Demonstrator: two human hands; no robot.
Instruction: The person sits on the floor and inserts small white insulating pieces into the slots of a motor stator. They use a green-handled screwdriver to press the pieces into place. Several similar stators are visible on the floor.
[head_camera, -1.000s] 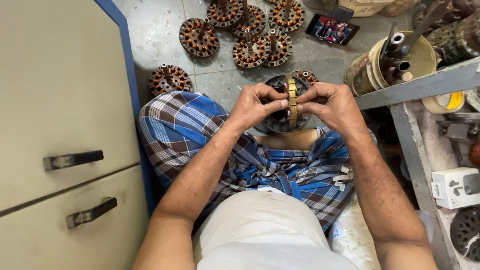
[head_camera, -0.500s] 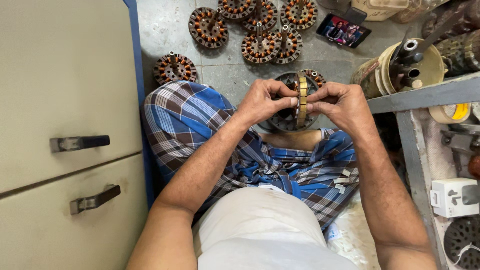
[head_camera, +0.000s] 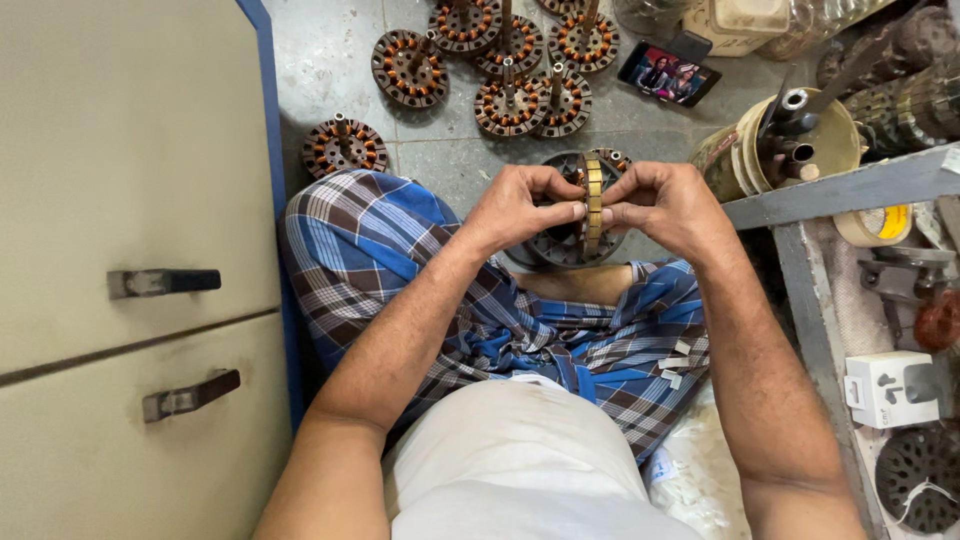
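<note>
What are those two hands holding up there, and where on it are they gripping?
A round motor stator, turned edge-on. The left hand and right hand pinch its rim from opposite sides, fingertips meeting at the yellowish slotted edge.

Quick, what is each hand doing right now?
Left hand: closed, pinching the left side of the ring-shaped motor core held on edge.
Right hand: closed, pinching the same core from the right.

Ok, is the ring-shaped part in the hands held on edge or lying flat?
On edge. The ring-shaped part shows its thin rim to the camera, pinched between left hand and right hand.
</note>
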